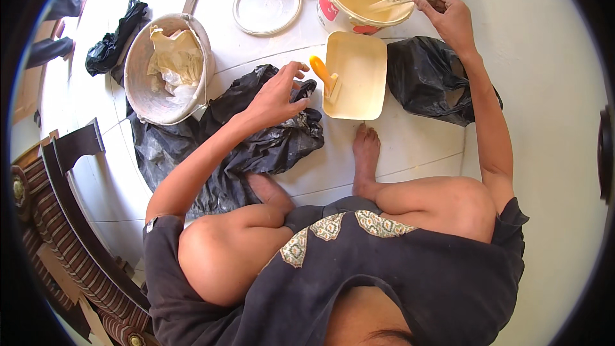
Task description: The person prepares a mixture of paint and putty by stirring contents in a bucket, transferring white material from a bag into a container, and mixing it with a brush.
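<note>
My right hand (450, 20) is closed round the end of a flat, paste-smeared spatula (397, 0). Its blade reaches over the rim of a white bucket (328, 16) whose inside is coated in cream-yellow paste. Below the bucket lies a shallow cream tray (359, 83). A small scraper with a yellow handle (320, 69) rests against the tray's left side. Left of it, my left hand (280, 95) hovers above a crumpled black plastic sheet (224, 154), fingers apart and holding nothing.
A dirty pail (138, 83) with crumpled plastic bags stands at left. A round white lid (267, 6) lies behind. A black bag (426, 77) sits right of the tray. A striped, wood-framed seat (83, 230) is at lower left. Another person's feet (51, 51) show at far left.
</note>
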A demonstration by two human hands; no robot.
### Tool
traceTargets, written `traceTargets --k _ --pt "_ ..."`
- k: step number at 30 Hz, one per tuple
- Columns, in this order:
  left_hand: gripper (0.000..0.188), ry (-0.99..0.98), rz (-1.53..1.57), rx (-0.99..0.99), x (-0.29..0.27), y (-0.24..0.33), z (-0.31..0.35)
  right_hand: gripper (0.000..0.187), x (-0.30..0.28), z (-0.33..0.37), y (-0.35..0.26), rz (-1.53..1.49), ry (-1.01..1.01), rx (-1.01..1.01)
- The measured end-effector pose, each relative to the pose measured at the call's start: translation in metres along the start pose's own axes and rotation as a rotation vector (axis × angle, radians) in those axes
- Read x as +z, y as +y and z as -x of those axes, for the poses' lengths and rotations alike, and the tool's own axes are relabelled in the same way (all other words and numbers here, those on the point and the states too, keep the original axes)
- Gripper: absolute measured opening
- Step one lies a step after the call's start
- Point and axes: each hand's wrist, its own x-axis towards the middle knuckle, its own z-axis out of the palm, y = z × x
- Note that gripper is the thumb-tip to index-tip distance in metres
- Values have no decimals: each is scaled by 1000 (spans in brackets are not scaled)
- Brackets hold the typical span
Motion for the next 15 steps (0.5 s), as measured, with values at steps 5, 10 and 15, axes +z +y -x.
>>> traceTargets --k 5,10,15 --pt "51 -73 -2 -33 -5 -6 7 29 -44 20 -52 347 151 117" --pt "44 -170 -16 -37 -6 -14 13 38 -27 66 -95 203 -289 62" --pt "47 -245 -187 5 -9 -22 12 36 72 143 -89 0 -904 -78"
